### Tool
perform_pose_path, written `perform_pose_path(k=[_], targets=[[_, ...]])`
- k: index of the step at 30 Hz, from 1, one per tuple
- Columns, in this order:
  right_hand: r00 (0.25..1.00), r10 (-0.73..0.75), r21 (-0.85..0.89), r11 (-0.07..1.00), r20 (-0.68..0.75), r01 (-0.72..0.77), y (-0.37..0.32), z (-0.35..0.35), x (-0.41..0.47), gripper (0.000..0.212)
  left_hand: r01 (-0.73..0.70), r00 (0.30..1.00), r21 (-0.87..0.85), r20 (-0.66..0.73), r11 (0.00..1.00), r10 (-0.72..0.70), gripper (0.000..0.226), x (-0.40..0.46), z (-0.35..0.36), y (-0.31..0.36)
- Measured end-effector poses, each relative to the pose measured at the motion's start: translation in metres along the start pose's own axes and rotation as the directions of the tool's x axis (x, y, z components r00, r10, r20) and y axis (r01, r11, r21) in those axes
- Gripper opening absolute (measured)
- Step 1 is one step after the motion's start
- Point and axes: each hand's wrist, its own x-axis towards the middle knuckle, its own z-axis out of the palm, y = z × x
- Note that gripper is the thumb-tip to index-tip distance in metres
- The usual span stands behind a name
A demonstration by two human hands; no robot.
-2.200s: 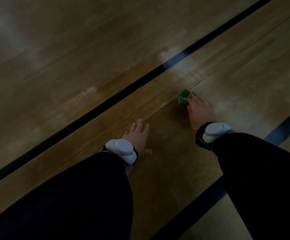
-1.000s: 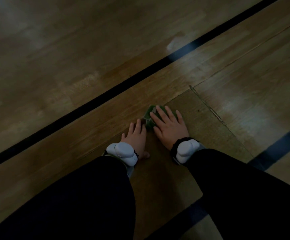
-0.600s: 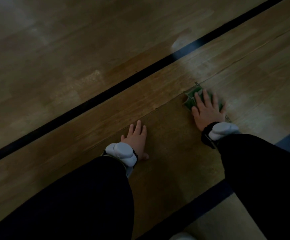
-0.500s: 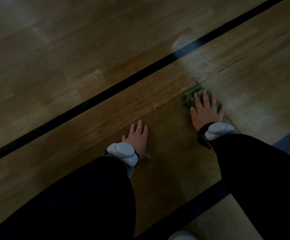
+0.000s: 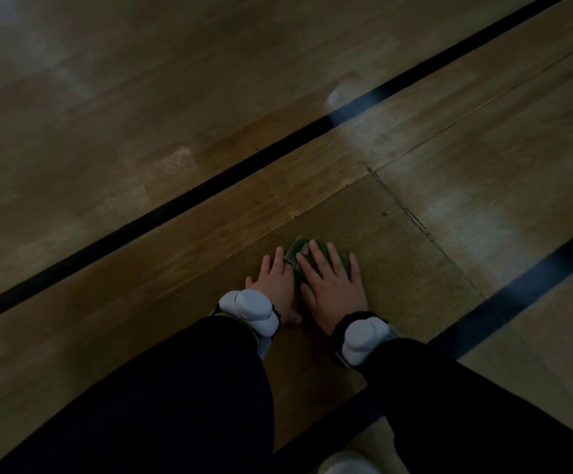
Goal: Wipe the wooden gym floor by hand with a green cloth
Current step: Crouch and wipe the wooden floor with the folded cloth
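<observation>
the green cloth [image 5: 314, 252] lies flat on the wooden gym floor [image 5: 210, 138], on a darker square panel [image 5: 398, 268] near the black line [image 5: 210, 181]; the right hand [image 5: 333, 285] presses it down, fingers [image 5: 321, 258] straight and slightly spread over it; the left hand [image 5: 275, 280] rests flat just beside it on the left, fingers together, braced on the boards; to wipe well, keep the whole palm loading the cloth, lean weight through the left hand, sweep in overlapping strokes along the grain, and refold if an edge bunches.
</observation>
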Motion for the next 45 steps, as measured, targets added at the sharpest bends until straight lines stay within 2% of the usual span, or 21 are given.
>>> perform_pose_path(k=[2,5,11,17,20,24,27,32,37,41,43,45], targets=[[1.0,0.017,0.0,1.0,-0.016,-0.018,0.017,-0.002,-0.001,0.055,-0.01,1.0,0.008,-0.01,1.0,0.01,0.104,-0.001,0.003,0.003],[0.982,0.178,0.016,0.984,-0.064,-0.177,0.049,-0.003,-0.008,0.055,-0.022,1.0,0.005,-0.005,1.0,0.022,0.106,-0.003,0.005,0.007],[0.914,0.382,0.04,0.924,-0.137,-0.38,0.102,-0.005,-0.016,0.053,-0.06,0.998,-0.003,0.007,0.998,0.06,0.103,-0.001,0.005,0.019],[0.884,0.448,0.063,0.894,-0.132,-0.444,0.092,-0.004,-0.013,0.054,-0.08,0.997,-0.006,0.001,0.997,0.08,0.103,-0.005,0.008,0.017],[0.913,0.399,0.042,0.917,-0.087,-0.397,0.079,-0.004,-0.019,0.055,-0.071,0.997,-0.012,-0.009,0.997,0.071,0.103,-0.004,0.012,0.016],[0.977,0.21,0.002,0.978,-0.017,-0.21,0.041,0.009,-0.035,0.055,-0.05,0.999,-0.016,-0.01,0.999,0.05,0.104,-0.002,0.015,0.019],[0.984,0.177,0.001,0.984,-0.014,-0.177,0.029,0.015,-0.04,0.058,-0.046,0.999,-0.017,-0.018,0.999,0.046,0.105,0.0,0.017,0.023],[0.994,0.105,-0.019,0.994,-0.039,-0.106,0.048,0.016,-0.037,0.07,-0.054,0.998,-0.017,-0.01,0.998,0.054,0.105,-0.002,0.015,0.016],[0.954,0.294,0.012,0.956,-0.061,-0.294,0.076,0.007,-0.024,0.054,-0.031,0.999,-0.009,-0.011,0.999,0.03,0.104,-0.006,0.01,0.0],[0.867,0.487,0.06,0.874,-0.108,-0.483,0.113,-0.006,-0.019,0.054,-0.002,1.0,-0.023,-0.021,1.0,0.001,0.104,-0.009,0.009,-0.01],[0.835,0.536,0.101,0.844,-0.127,-0.527,0.123,-0.009,-0.024,0.053,-0.001,1.0,-0.025,-0.022,1.0,0.001,0.104,-0.012,0.011,-0.012],[0.839,0.531,0.119,0.847,-0.124,-0.518,0.126,-0.009,-0.028,0.053,-0.008,1.0,-0.023,-0.025,1.0,0.008,0.104,-0.012,0.013,-0.011]])
